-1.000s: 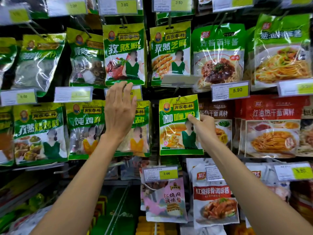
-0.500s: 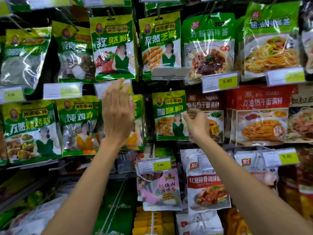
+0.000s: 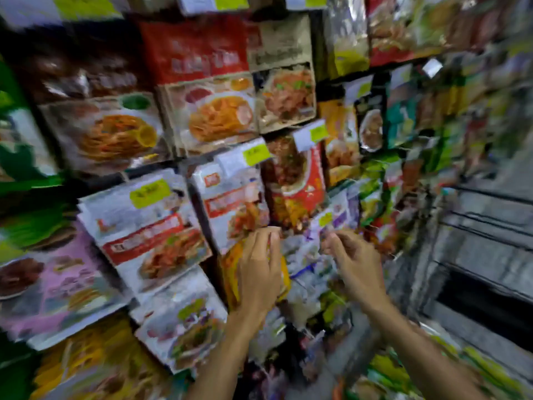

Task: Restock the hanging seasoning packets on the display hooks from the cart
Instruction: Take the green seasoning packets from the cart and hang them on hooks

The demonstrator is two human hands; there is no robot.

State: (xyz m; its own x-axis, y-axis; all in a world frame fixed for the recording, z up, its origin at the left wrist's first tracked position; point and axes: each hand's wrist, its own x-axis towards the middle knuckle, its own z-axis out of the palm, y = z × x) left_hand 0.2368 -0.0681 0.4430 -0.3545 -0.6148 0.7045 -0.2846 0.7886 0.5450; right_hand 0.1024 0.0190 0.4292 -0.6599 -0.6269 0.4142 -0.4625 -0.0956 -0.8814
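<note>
The picture is badly smeared by motion. My left hand (image 3: 259,269) is raised with its fingers slightly bent, in front of an orange-yellow packet (image 3: 230,272) that hangs low on the display; I see no grip on it. My right hand (image 3: 352,261) hovers beside it with fingers loosely curled and nothing visible between them. Hanging seasoning packets fill the wall: a white-and-red one (image 3: 150,235) to the left, another (image 3: 230,203) just above my left hand, and red noodle-sauce packets (image 3: 213,111) higher up.
Price tags (image 3: 253,154) stick out on hook ends in front of the packets. Grey horizontal rails (image 3: 490,241) run along the right side. Blurred green and yellow packets (image 3: 476,370) lie at the bottom right, below my right forearm.
The view has swung right and downward. Both hands have dropped from the green packets in the upper rows to the lower rows. My right hand has left the green curry packet on its hook.
</note>
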